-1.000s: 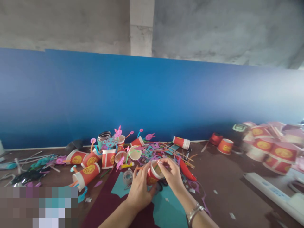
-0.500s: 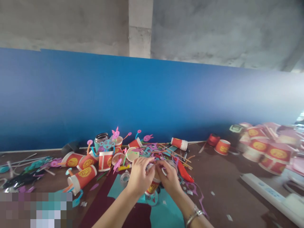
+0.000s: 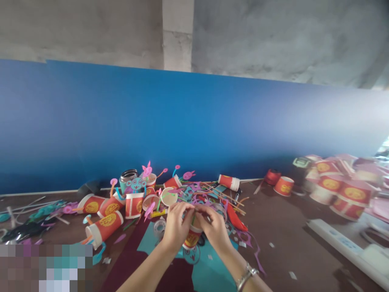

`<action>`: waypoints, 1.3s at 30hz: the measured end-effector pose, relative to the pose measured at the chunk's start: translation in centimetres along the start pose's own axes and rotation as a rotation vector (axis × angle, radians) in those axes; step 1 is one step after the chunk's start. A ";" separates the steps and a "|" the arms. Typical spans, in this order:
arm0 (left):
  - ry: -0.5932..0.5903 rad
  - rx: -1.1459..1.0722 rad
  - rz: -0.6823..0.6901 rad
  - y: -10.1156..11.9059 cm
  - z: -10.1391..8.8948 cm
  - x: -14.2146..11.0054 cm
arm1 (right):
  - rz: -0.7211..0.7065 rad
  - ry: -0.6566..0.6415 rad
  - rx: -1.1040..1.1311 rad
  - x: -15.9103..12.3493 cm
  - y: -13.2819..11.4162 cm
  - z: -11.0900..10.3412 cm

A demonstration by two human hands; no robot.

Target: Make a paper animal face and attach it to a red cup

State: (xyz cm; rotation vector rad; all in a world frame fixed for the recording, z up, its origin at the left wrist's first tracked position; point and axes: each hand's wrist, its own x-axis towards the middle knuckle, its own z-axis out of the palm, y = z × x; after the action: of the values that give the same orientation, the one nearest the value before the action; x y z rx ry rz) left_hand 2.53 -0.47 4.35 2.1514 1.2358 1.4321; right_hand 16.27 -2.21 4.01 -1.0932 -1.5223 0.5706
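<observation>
A red-and-yellow paper cup (image 3: 192, 238) stands between my two hands above a teal paper sheet. My left hand (image 3: 178, 225) is closed at the cup's left side, fingers curled over its rim. On the other side my right hand (image 3: 215, 227) is closed in the same way, and the fingertips of both hands meet over the mouth. A thin green strip (image 3: 193, 220) shows at the cup's opening; the fingers partly hide it. Just below the cup lies a round teal cut-out (image 3: 191, 256) with a drawn face. A tape roll (image 3: 159, 228) sits beside my left hand.
Decorated paper cups (image 3: 105, 227) crowd the left. Purple paper scraps and wooden sticks (image 3: 223, 190) lie behind my hands, near a red pouch-like item (image 3: 235, 217). At right are a white power strip (image 3: 337, 243) and stacked cups (image 3: 354, 194). A blue panel (image 3: 194, 121) stands behind.
Both hands have shifted slightly left with the cup, and their fingertips have come closer together. The green strip at the cup's mouth now shows. The view has tilted slightly.
</observation>
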 end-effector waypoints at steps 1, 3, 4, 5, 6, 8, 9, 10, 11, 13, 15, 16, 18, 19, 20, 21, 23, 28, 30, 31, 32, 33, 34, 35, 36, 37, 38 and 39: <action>0.001 0.005 -0.002 0.0 0.0 0.0 | 0.010 -0.003 0.012 0.0 -0.1 0.1; 0.003 0.011 -0.007 -0.1 0.0 -0.1 | 0.013 -0.005 0.022 -0.1 -0.1 0.1; 0.005 0.009 -0.011 0.0 0.0 -0.1 | 0.012 -0.005 0.023 -0.1 -0.1 0.1; 0.008 0.004 -0.017 0.0 0.0 -0.1 | 0.009 -0.007 0.024 -0.1 -0.1 0.2; 0.013 -0.006 -0.021 0.0 0.0 -0.1 | 0.006 -0.011 0.024 -0.2 -0.1 0.2; 0.019 -0.037 -0.025 0.1 0.0 0.0 | -0.004 -0.022 0.031 -0.3 0.2 0.2; 0.020 -0.056 -0.025 0.1 0.0 0.0 | -0.010 -0.026 0.042 -0.4 0.3 0.3; 0.023 -0.072 -0.027 0.0 0.0 0.0 | -0.014 -0.026 0.061 -0.4 0.5 0.4; 0.027 -0.085 -0.032 0.0 0.1 0.0 | -0.015 -0.022 0.089 -0.5 0.7 0.4; 0.033 -0.095 -0.050 0.0 0.2 -0.1 | -0.001 -0.003 0.157 -0.5 0.9 0.6; 0.028 -0.098 -0.062 -0.1 0.3 -0.1 | 0.013 0.022 0.187 -0.4 1.1 0.6; 0.021 -0.100 -0.060 0.0 0.3 -0.1 | 0.013 0.034 0.179 -0.4 1.1 0.6; 0.005 -0.102 -0.045 0.1 0.3 -0.1 | 0.005 0.045 0.128 -0.3 1.0 0.5; -0.001 -0.103 -0.037 0.1 0.2 -0.2 | 0.002 0.044 0.102 -0.2 0.9 0.5; -0.007 -0.103 -0.028 0.2 0.2 -0.2 | 0.005 0.039 0.084 -0.2 0.8 0.5; -0.014 -0.103 -0.023 0.2 0.2 -0.2 | 0.010 0.038 0.083 -0.2 0.7 0.4; -0.023 -0.099 -0.016 0.2 0.2 -0.2 | 0.016 0.042 0.128 -0.2 0.6 0.3; -0.035 -0.088 -0.011 0.1 0.2 -0.1 | 0.015 -0.001 0.132 0.0 0.6 0.1; -0.038 -0.081 -0.010 0.2 0.2 -0.2 | 0.012 -0.015 0.079 0.0 0.5 0.0; -0.038 -0.076 -0.009 0.3 0.3 -0.3 | 0.010 -0.011 0.070 0.0 0.4 -0.1; -0.037 -0.070 -0.006 0.5 0.3 -0.4 | 0.009 0.000 0.070 0.0 0.3 -0.1; -0.036 -0.066 0.000 0.6 0.3 -0.5 | 0.009 0.012 0.078 -0.1 0.2 -0.1; -0.035 -0.063 0.009 0.8 0.3 -0.6 | 0.012 0.023 0.092 -0.1 0.1 0.0; -0.034 -0.063 0.020 0.9 0.3 -0.7 | 0.019 0.033 0.109 -0.1 0.0 0.0; -0.028 -0.066 0.024 1.0 0.4 -0.8 | 0.032 0.046 0.125 -0.1 0.0 0.0; -0.016 -0.074 0.019 1.0 0.4 -0.8 | 0.046 0.059 0.142 -0.1 0.0 0.0; 0.003 -0.087 0.001 0.9 0.4 -0.8 | 0.059 0.077 0.160 -0.1 0.0 0.0; 0.023 -0.104 -0.027 0.7 0.4 -0.8 | 0.069 0.090 0.181 -0.1 0.1 0.0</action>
State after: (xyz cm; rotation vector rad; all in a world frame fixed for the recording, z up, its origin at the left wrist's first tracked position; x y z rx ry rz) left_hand 3.14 -1.45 4.11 2.0484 1.1664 1.4798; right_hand 16.29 -2.26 3.90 -1.0216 -1.3322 0.6839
